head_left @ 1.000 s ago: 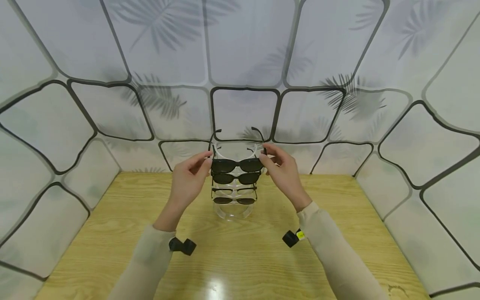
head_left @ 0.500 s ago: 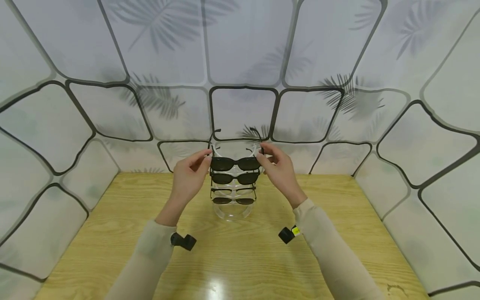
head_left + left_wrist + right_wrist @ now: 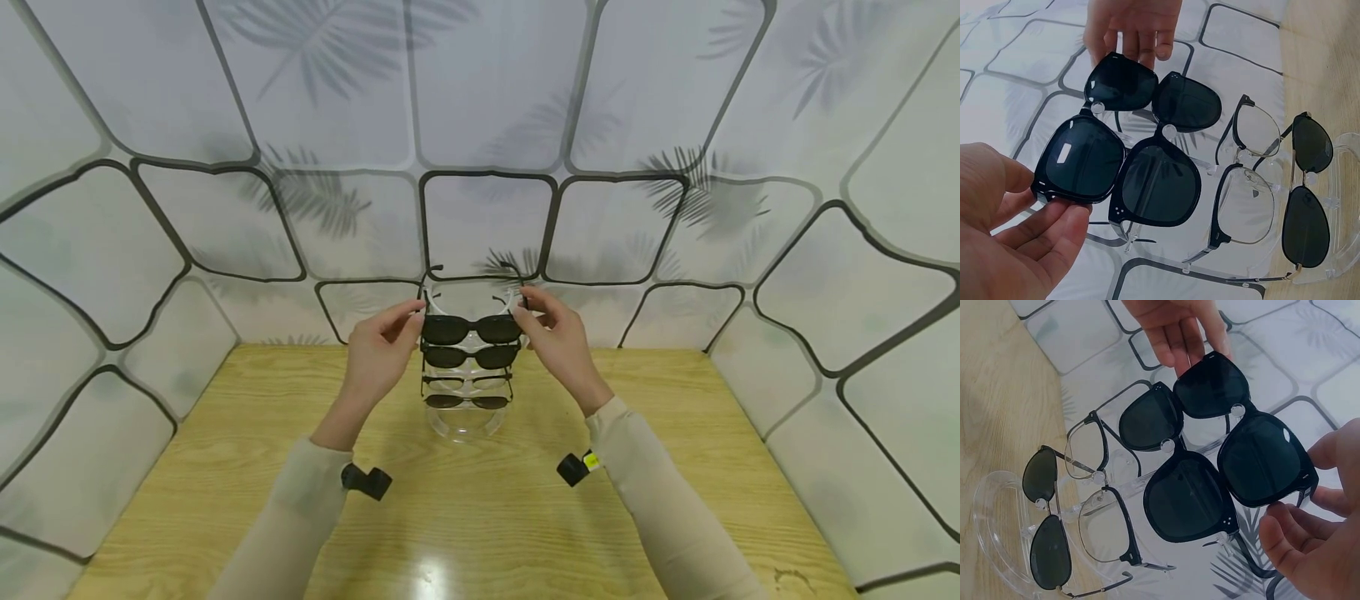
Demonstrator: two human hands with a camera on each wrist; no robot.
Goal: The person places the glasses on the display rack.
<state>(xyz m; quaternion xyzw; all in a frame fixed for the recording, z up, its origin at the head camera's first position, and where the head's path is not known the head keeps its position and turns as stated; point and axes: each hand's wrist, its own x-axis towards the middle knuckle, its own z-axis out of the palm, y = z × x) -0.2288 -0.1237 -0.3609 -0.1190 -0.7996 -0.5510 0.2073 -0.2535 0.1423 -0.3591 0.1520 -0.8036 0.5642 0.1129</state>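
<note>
My left hand point(image 3: 377, 354) and right hand point(image 3: 564, 348) pinch the two sides of the topmost black sunglasses point(image 3: 495, 329) near the hinges. Their temples point away toward the back wall. In the left wrist view the left thumb and fingers point(image 3: 1063, 240) are at the frame's corner; the right wrist view shows the right fingers point(image 3: 1285, 540) at the opposite corner. The sunglasses sit at the top of a clear display stand point(image 3: 457, 434). Below them on the stand are a second black pair of sunglasses point(image 3: 447, 357), half-rim eyeglasses point(image 3: 1246, 203) and thin-framed dark sunglasses point(image 3: 1305, 228).
The stand is on a wood-grain table point(image 3: 465, 533), close to the patterned back wall point(image 3: 487, 225). Similar patterned panels rise at the left and right. A small black camera point(image 3: 367, 482) hangs at the left wrist, another camera point(image 3: 573, 470) at the right.
Both hands have shifted very slightly left with the top sunglasses. The tips of its temples have dipped a little over the last half second. The other pairs stay on the stand.
</note>
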